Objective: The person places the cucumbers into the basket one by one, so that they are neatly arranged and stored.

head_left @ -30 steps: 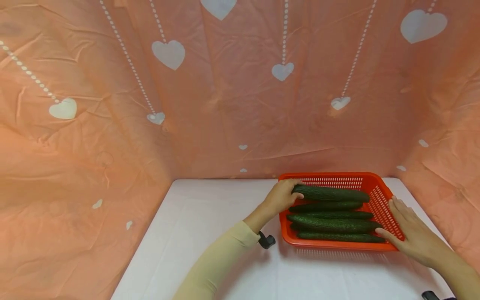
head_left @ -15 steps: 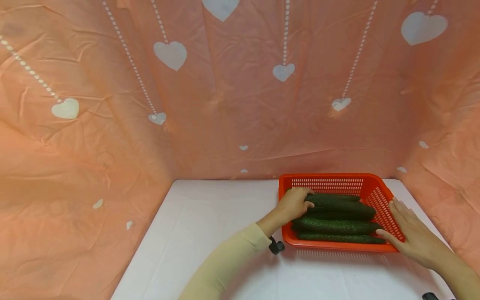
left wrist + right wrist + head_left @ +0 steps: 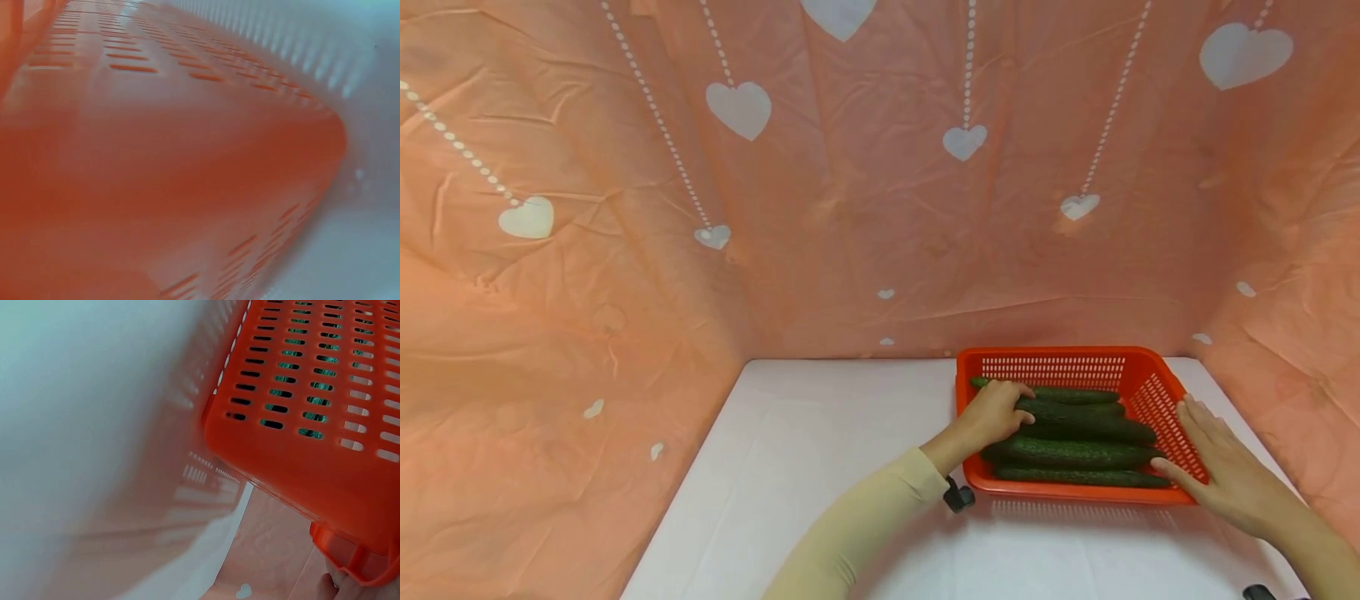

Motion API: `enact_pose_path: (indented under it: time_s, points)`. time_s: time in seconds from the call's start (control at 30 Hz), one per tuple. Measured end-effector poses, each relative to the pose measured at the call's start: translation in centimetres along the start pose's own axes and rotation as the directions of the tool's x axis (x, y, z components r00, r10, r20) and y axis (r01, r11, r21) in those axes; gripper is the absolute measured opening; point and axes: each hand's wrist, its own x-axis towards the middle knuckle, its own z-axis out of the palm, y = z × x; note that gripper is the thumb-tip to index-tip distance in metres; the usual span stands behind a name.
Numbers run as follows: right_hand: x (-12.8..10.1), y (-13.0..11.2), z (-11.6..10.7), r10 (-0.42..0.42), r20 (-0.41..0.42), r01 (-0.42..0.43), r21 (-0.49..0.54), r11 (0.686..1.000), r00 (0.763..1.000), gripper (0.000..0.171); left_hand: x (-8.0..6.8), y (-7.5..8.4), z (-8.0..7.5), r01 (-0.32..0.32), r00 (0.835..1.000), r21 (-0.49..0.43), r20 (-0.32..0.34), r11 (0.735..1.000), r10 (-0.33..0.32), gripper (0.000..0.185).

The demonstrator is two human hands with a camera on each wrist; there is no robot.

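Note:
An orange-red plastic basket [image 3: 1078, 492] holds several dark green cucumbers lying lengthwise. My left hand [image 3: 992, 412] reaches in over the left side and grips one cucumber [image 3: 1097, 427] by its left end, low among the others. Behind it lies another cucumber [image 3: 1078, 396], and a bumpy one [image 3: 1075, 454] is in front. At the right rim my right hand [image 3: 1228, 479] rests with fingers straight along the edge, thumb at the front corner. Only fingertips [image 3: 328, 587] show by the basket's rim in the right wrist view. The left wrist view shows just the basket's slotted wall [image 3: 156, 162].
The basket stands on a white-covered table [image 3: 820, 450], near its back right. Orange sheeting [image 3: 865, 208] with white hearts encloses the back and sides. A small black device [image 3: 958, 496] is at the left wrist, with another [image 3: 1257, 592] below the right arm.
My left hand has carried its cucumber from the back of the basket forward and slightly right, down among the others. The cucumber behind now shows. My right hand stays on the rim.

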Motion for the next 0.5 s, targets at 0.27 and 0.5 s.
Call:
enact_pose_path:
  time_s: [0.27,0.5]
  points:
    - [0.0,-0.1,0.2,-0.016,-0.015,0.016,-0.012,1.0,1.0,0.099,-0.2,-1.0,-0.7,-0.013,0.999,-0.169,-0.031,0.986,0.008,0.031]
    - [-0.1,-0.1,0.1,0.001,0.003,-0.001,-0.015,1.0,1.0,0.099,-0.9,-2.9,-3.3,-0.019,0.994,-0.181,-0.106,0.983,-0.001,0.03]
